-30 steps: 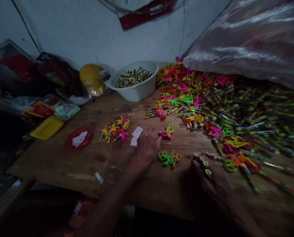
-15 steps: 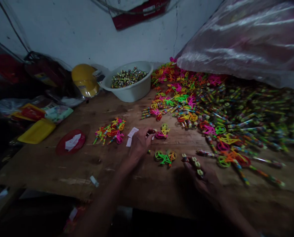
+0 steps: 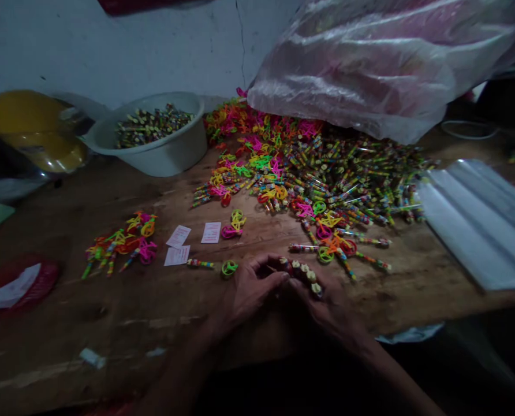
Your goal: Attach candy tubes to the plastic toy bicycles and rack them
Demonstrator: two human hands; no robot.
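My left hand (image 3: pixel 255 286) and my right hand (image 3: pixel 331 297) meet near the table's front edge. Fingers of the right hand wrap a row of several slim tubes (image 3: pixel 305 271) with cream-coloured caps facing up. The left hand is closed on the tube at the row's left end, its thumb pressed towards the other thumb; the tubes' lower parts are hidden. Just left of that hand lie a green toy bicycle (image 3: pixel 229 268), partly covered, and a loose tube of coloured beads (image 3: pixel 200 263). Beyond it are a yellow and pink toy bicycle (image 3: pixel 235 222) and printed paper slips (image 3: pixel 211 232).
A large heap of bead-filled tubes (image 3: pixel 344 173) and toy bicycles (image 3: pixel 261 156) spreads behind, under a plastic bag (image 3: pixel 348 75). A white basin (image 3: pixel 166 153) holds more tubes. Left are a small bundle (image 3: pixel 123 242), a red dish (image 3: pixel 45 289) and a yellow cap (image 3: pixel 32 127); plastic sheets (image 3: pixel 478 225) lie right.
My left hand has moved right with its tube, joining the row in my right hand. The view has swung right. A paper slip and a bead tube now show where the left hand was.
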